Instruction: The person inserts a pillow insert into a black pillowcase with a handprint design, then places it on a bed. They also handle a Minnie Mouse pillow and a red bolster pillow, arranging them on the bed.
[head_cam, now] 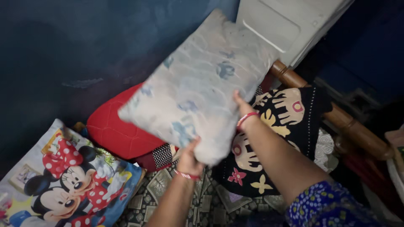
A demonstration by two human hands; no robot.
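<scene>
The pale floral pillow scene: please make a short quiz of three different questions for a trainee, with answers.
1. True or false: both hands hold the pale floral pillow lifted up.
2. Which thing lies directly under the lifted pillow? A) red cushion B) cartoon mouse pillow C) wooden bed rail
3. Fill in: the person wears a ____ band on each wrist.

Key:
1. True: the left hand grips the lower edge, and the right hand presses on its side.
2. A, the red cushion; the cartoon mouse pillow lies further left.
3. Red.
</scene>
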